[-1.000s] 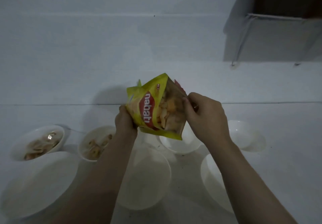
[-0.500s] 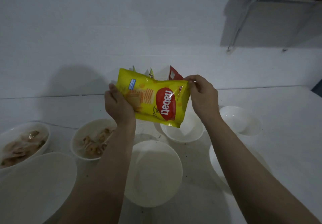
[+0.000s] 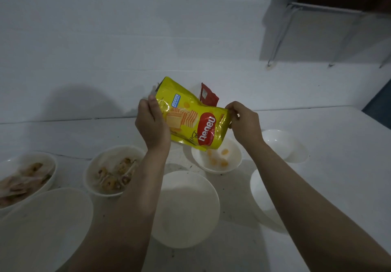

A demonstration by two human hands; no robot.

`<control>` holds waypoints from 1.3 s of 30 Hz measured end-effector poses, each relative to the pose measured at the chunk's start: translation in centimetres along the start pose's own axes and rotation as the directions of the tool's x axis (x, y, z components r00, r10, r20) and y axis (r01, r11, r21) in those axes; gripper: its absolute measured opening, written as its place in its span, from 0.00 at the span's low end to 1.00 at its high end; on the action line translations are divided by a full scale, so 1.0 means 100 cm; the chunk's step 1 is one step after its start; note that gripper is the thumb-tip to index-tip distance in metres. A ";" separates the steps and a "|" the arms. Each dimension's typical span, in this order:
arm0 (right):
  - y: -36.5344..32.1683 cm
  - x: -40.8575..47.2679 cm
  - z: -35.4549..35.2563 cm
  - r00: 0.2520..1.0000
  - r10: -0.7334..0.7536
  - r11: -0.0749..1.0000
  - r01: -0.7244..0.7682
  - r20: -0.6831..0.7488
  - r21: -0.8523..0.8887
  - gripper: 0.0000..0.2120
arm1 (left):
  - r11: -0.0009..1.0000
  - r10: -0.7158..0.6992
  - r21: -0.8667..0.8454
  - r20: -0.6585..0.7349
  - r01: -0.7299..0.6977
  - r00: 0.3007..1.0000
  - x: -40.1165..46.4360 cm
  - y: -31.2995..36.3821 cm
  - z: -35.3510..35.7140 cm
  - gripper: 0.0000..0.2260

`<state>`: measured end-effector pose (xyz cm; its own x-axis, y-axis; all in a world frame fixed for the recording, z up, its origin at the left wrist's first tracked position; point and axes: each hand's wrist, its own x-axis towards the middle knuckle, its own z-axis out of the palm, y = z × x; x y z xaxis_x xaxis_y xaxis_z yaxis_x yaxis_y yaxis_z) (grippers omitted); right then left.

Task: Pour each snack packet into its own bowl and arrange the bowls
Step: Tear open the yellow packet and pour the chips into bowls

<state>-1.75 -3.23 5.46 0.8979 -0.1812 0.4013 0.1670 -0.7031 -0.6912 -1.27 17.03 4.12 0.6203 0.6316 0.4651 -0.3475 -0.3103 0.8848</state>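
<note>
Gripping the upturned yellow packet (image 3: pixel 190 119), left hand (image 3: pixel 151 123) and right hand (image 3: pixel 243 123) spill snacks into a bowl (image 3: pixel 234 161).

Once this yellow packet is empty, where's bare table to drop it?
Bare table lies right of the two right-hand bowls, and along the far edge left of the left hand. The centre is crowded: bowls ring the receiving bowl beneath the yellow packet.

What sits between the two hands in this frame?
In the head view, the tilted yellow Nabati packet spans the gap, gripped by the left hand and right hand, over a white bowl holding a few orange snack pieces.
</note>
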 end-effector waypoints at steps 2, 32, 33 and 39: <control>-0.001 -0.001 0.003 1.000 -0.013 1.000 0.013 0.005 -0.003 0.14 | 1.000 0.018 0.009 0.001 -0.018 1.000 0.001 0.001 -0.002 0.15; -0.017 0.011 0.012 0.985 -0.169 0.982 0.170 -0.020 0.078 0.12 | 0.995 -0.103 -0.027 -0.060 0.101 0.993 0.007 -0.005 -0.021 0.18; -0.018 0.011 0.013 0.983 -0.184 0.979 0.186 -0.024 0.085 0.12 | 0.992 -0.123 -0.039 -0.072 0.121 0.990 0.006 -0.005 -0.023 0.19; -0.023 0.017 0.014 0.962 -0.266 0.950 0.273 -0.061 0.155 0.10 | 0.964 -0.250 -0.132 -0.159 0.230 0.955 -0.003 -0.007 -0.029 0.18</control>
<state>-0.02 -1.00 6.90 0.7945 -0.0290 0.6066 0.4663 -0.6107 -0.6399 -3.27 19.13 3.29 0.5674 0.7938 0.2190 -0.2853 -0.0600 0.9566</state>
